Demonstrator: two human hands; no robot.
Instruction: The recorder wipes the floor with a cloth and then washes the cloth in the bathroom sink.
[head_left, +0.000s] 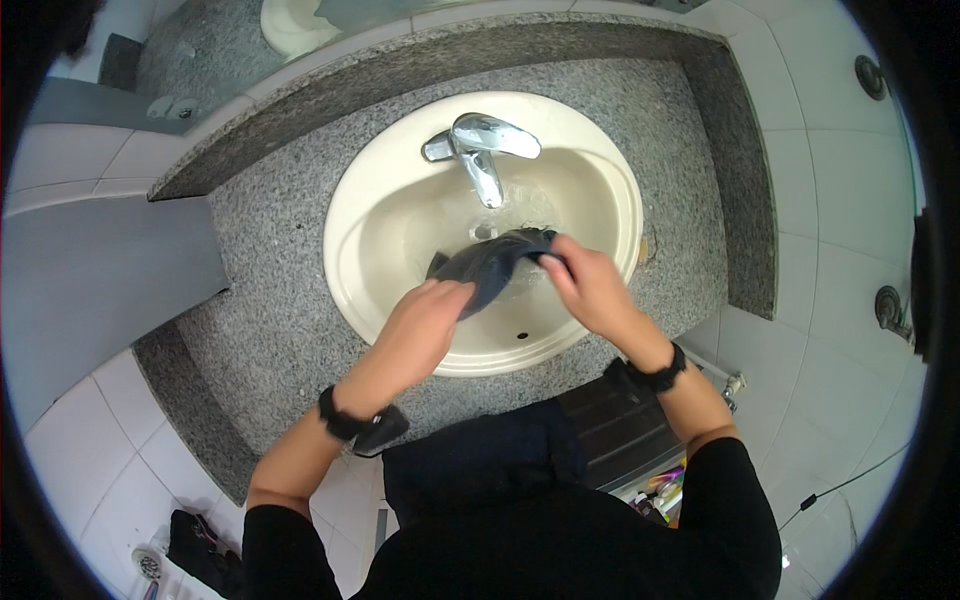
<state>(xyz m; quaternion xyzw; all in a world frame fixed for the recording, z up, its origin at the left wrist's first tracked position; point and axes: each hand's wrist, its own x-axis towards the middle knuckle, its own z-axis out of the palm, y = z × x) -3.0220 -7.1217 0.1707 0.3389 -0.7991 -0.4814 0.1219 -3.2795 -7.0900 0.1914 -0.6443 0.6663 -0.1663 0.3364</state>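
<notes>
A wet, dark blue cloth (491, 274) is stretched between my two hands over the cream oval washbasin (352, 202). My left hand (427, 322) grips its lower left end, near the basin's front left rim. The upper right end is in my right hand (589, 281), with the fingers closed on it. The kind of cloth cannot be told. Above the bowl stands a chrome single-lever faucet (484, 154), its spout pointing toward me. Water ripples in the bowl around the metal drain (484, 232). Black bands are on both wrists.
A speckled grey granite counter (262, 292) surrounds the basin, with a raised granite edge (450, 45) behind it. A grey panel (105, 277) adjoins at left. Below the counter at right are a dark drawer unit (622, 427) and colourful bottles (664, 491). Dark fabric (199, 551) lies at lower left.
</notes>
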